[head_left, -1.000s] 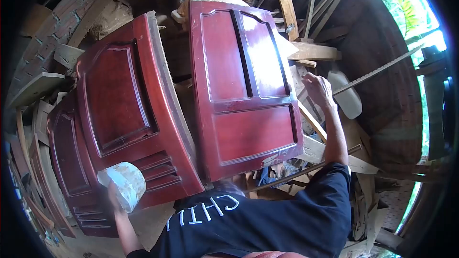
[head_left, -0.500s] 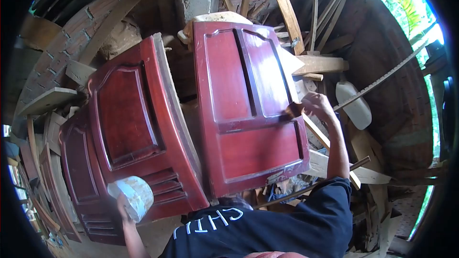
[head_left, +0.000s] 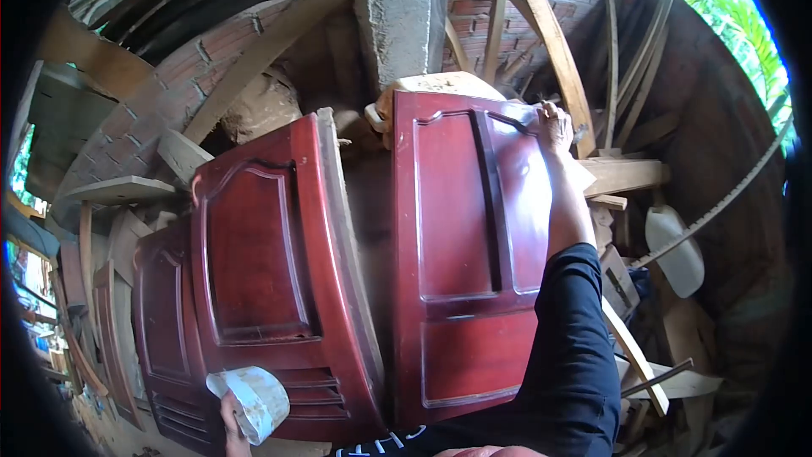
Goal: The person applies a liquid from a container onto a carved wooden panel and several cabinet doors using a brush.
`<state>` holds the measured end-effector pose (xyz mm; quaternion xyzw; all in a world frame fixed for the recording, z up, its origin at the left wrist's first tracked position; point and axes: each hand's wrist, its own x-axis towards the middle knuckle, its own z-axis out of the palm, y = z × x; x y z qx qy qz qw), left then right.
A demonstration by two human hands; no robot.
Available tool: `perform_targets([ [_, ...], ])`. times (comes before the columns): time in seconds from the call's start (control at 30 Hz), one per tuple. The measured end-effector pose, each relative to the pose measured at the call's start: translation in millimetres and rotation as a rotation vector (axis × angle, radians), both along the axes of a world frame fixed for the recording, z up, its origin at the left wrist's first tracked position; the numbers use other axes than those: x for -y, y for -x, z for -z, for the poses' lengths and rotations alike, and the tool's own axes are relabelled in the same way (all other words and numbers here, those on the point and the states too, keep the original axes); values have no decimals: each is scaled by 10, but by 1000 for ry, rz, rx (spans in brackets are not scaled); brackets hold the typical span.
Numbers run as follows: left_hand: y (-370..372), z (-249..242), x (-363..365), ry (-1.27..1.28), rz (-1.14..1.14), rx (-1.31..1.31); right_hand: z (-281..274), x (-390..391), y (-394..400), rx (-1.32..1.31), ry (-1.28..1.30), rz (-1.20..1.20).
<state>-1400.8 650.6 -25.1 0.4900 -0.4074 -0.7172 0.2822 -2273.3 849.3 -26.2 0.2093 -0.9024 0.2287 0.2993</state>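
Near the lower left, my left hand [head_left: 232,420] holds a whitish, stained container [head_left: 256,401] by its side, in front of a red panelled door [head_left: 258,254]. My right hand [head_left: 554,128] is closed at the top right corner of another red panelled door [head_left: 452,203]. It grips a brush, of which little shows; the bristles are mostly hidden at the door's edge. Glossy light reflects off this door's upper right panel. Louvred slats lie low on the left door.
A further red door [head_left: 161,313] leans at the left. Behind stand a concrete pillar [head_left: 393,17] and a brick wall [head_left: 127,131]. Timber pieces [head_left: 554,34] lean at the back right. A white plastic jug [head_left: 674,250] hangs or rests at the right.
My right hand has moved from the door's middle right edge up to its top right corner, arm stretched out. The view has shifted, and my left hand still holds the container.
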Motion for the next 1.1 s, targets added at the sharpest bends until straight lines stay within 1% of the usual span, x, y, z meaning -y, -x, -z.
perform_targets([
  [0.07, 20, -48, -48, -98, -2, -26, 114, 317, -57, 179, -64, 70],
  [0.1, 30, -71, -61, -97, -18, -9, 158, 488, -99, 94, 35, -101],
  [0.17, 283, -323, -148, -90, 25, -20, -20, 981, -561, 82, -52, -185],
  [0.2, 401, -447, -187, -87, 66, -34, 49, 1244, -677, 41, -1, -322],
  [0.23, 473, -514, -207, -90, 75, -33, -83, 1439, -950, 51, 59, -445],
  [0.27, 536, -559, -223, -104, 75, -52, -126, 1649, -1136, 206, 238, -631],
  [0.3, 567, -570, -233, -119, 72, -69, -381, 1713, -1360, 544, 407, -793],
  [0.33, 550, -540, -226, -123, 73, -67, -287, 1856, -1304, 794, 636, -845],
  [0.4, 417, -448, -189, -115, 58, -40, -251, 1795, -1150, 1058, 856, -856],
  [0.43, 340, -391, -165, -114, 53, -35, -136, 1678, -901, 934, 830, -837],
  [0.47, 267, -316, -139, -102, 40, -28, 324, 1626, -316, 590, 683, -600],
  [0.5, 225, -263, -126, -94, 28, -24, -13, 1238, -452, 642, 795, -544],
  [0.53, 228, -248, -116, -104, 27, -25, 179, 967, -56, 429, 639, -349],
  [0.57, 247, -249, -103, -93, 70, -58, 212, 582, 104, 223, 485, -267],
  [0.6, 242, -263, -93, -89, 117, -86, 177, 289, 112, 357, 530, -182],
  [0.63, 198, -248, -86, -118, 126, -69, 328, -35, 211, 174, 402, -230],
  [0.67, 155, -177, -70, -132, 112, -123, 312, -327, 179, 252, 189, -242],
  [0.7, 94, -119, -64, -149, 96, -174, 269, -541, 25, 273, 90, -265],
  [0.73, 36, -69, -45, -183, 106, -156, 199, -757, -135, 293, -7, -289],
  [0.8, -61, 2, -6, -206, 93, -184, -19, -1063, -598, 378, -34, -336],
  [0.87, -81, -15, 11, -228, 141, -175, -123, -1411, -987, 416, -3, -434],
  [0.9, -47, -38, 9, -226, 113, -166, -224, -1578, -1216, 530, -5, -410],
  [0.93, 4, -68, 6, -224, 88, -159, -360, -1737, -1464, 494, -100, -386],
  [1.0, 62, -128, 19, -232, 175, -188, -566, -2054, -1940, 674, -4, -395],
  [1.03, 27, -73, 50, -234, 169, -189, -721, -2191, -2224, 699, -104, -332],
  [1.07, -4, -29, 69, -235, 161, -191, -812, -2311, -2538, 746, -41, -306],
  [1.1, 12, -43, 76, -222, 149, -177, -753, -2540, -2727, 666, -139, -371],
])
